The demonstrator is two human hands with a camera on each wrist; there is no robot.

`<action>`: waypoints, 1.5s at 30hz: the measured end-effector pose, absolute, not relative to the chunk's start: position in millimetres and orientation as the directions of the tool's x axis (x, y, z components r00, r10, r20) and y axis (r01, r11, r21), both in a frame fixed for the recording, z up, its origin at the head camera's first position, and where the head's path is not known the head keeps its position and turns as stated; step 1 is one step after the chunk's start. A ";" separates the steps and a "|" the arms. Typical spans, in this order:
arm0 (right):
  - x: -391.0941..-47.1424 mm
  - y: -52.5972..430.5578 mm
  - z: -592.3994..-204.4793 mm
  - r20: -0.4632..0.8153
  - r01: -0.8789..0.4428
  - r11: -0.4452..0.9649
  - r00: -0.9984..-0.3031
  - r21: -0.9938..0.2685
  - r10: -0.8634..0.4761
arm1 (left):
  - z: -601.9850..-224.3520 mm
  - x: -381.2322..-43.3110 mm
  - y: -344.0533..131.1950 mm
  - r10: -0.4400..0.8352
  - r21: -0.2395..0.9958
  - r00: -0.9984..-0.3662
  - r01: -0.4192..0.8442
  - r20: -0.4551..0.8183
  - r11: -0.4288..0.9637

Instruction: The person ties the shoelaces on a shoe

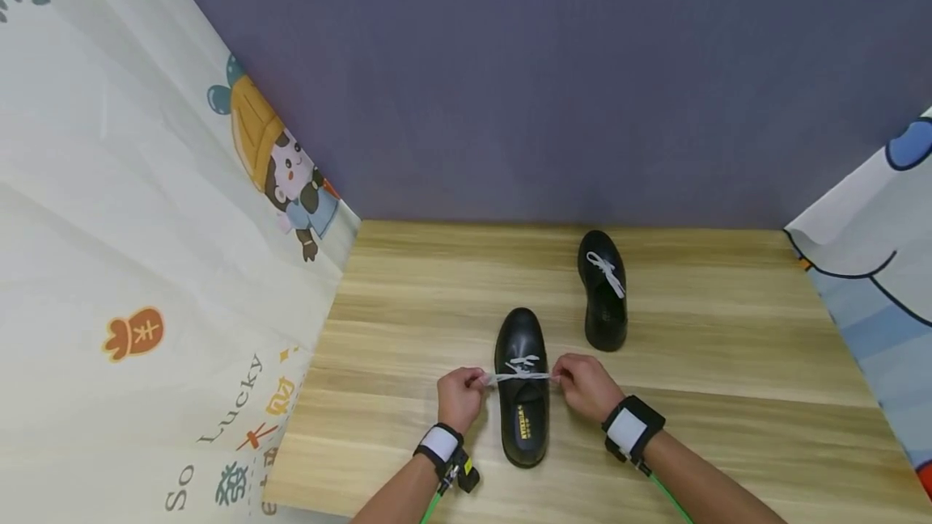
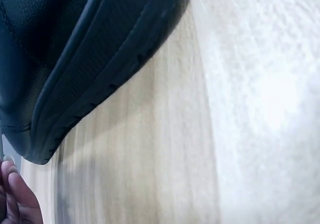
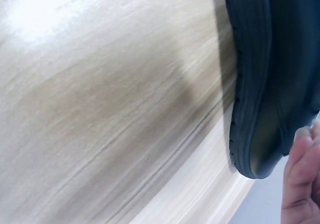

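Note:
A black leather shoe point(image 1: 521, 337) lies sole down on the wooden table, toe pointing away from me. White shoelaces point(image 1: 523, 376) stretch sideways across its opening. At the left of the shoe my left hand point(image 1: 460, 399) pinches one side of the lace. My right hand point(image 1: 586, 386) pinches the other side on the right. The left wrist view has the shoe's side and ridged sole point(image 2: 100, 69), with the left fingertips point(image 2: 22, 194) at the lower left corner. In the right wrist view the right fingers point(image 3: 300, 169) are beside the shoe point(image 3: 285, 84).
A second black shoe point(image 1: 604, 322), its white lace tied in a bow, stands farther back to the right. The wooden tabletop point(image 1: 699, 306) meets a dark grey-blue panel point(image 1: 546, 87) at the back. Printed cloths hang at the left point(image 1: 146, 225) and right point(image 1: 874, 265).

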State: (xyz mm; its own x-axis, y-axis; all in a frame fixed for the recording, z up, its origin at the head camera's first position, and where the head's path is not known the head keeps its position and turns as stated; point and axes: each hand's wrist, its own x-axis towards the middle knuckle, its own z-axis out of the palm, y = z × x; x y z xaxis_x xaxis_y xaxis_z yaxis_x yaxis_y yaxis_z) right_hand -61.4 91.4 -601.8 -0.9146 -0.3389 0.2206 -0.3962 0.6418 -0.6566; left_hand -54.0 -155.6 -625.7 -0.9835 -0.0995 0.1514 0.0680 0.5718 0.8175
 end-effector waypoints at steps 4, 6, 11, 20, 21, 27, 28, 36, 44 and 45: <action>-60.7 94.8 -602.5 0.185 -0.409 0.618 -0.900 -0.671 -0.395 | -624.5 -52.7 -156.4 -0.075 0.885 -0.994 0.039 0.083 0.464; -61.0 98.1 -602.3 0.155 -0.407 0.600 -0.891 -0.689 -0.427 | -622.0 -53.1 -156.6 -0.031 0.921 -0.998 0.038 0.054 0.387; -61.9 102.5 -594.5 0.130 -0.385 0.578 -0.892 -0.720 -0.433 | -612.4 -58.0 -154.9 0.097 0.953 -0.995 0.054 0.026 0.297; -68.5 85.5 -587.1 0.108 -0.420 0.635 -0.876 -0.648 -0.469 | -578.1 -58.7 -140.4 0.187 0.958 -0.981 -0.004 -0.060 0.285; -69.3 84.1 -587.4 0.110 -0.426 0.634 -0.873 -0.646 -0.475 | -582.8 -59.6 -140.3 0.183 0.960 -0.981 -0.009 -0.062 0.279; -66.7 83.4 -589.1 0.105 -0.427 0.626 -0.869 -0.653 -0.483 | -608.7 -65.1 -142.3 0.197 0.956 -0.978 -0.012 -0.073 0.295; -65.3 84.1 -589.6 0.103 -0.421 0.627 -0.872 -0.656 -0.478 | -608.2 -65.4 -142.1 0.201 0.954 -0.977 -0.009 -0.072 0.300; -55.1 90.4 -596.5 0.113 -0.390 0.581 -0.884 -0.714 -0.454 | -596.1 -60.8 -139.8 0.187 0.951 -0.979 -0.015 -0.076 0.307; -52.4 103.8 -601.0 0.112 -0.364 0.526 -0.887 -0.768 -0.449 | -589.4 -60.7 -136.7 0.134 0.975 -0.984 -0.086 -0.115 0.206; -52.1 106.7 -600.9 0.109 -0.360 0.527 -0.888 -0.770 -0.447 | -592.6 -62.1 -136.9 0.129 0.975 -0.985 -0.090 -0.118 0.203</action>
State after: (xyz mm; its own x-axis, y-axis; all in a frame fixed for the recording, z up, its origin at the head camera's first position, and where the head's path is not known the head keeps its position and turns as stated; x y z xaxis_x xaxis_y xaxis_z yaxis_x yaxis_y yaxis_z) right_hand -52.1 106.7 -600.9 -0.8879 -0.4469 0.1088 -0.3597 0.5274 -0.7697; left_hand -62.1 -136.9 -592.6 -0.9846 0.1295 -0.1176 -0.0898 0.2026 0.9751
